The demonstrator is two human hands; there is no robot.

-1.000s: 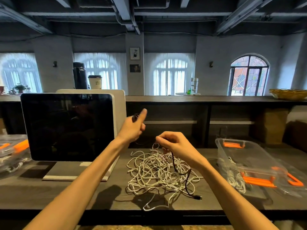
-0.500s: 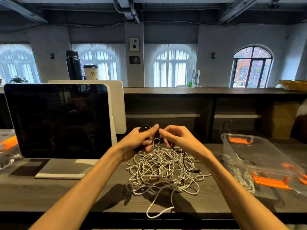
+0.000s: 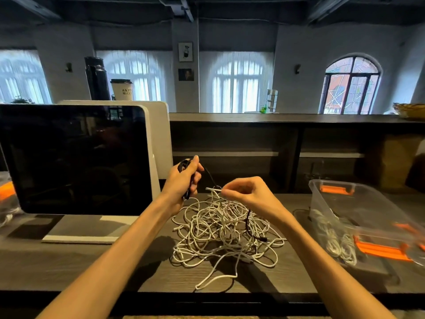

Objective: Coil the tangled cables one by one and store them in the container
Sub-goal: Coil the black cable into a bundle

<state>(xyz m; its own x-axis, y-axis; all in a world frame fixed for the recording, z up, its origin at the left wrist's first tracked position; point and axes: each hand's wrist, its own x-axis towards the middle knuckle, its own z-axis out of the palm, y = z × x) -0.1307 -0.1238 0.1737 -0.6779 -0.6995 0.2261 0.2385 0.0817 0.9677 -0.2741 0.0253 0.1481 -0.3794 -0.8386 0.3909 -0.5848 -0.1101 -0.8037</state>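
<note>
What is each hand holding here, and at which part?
The left hand grips the coiled part of a black cable. The right hand pinches a cable near its fingertips above the white tangle; which strand cannot be told.

The cables (image 3: 220,231) heaped at the centre of the frame are white, with one black cable (image 3: 249,223) threading through their right side. The left hand (image 3: 184,180) grips a black coil (image 3: 185,164). The desk (image 3: 92,268) is dark grey-brown with a wood grain. At the right, the container (image 3: 358,217) is clear plastic with orange latches. At the left, the monitor (image 3: 73,157) has a black screen and a white frame. The cup (image 3: 122,89) in the upper left is white with dark lettering and a black lid.
</note>
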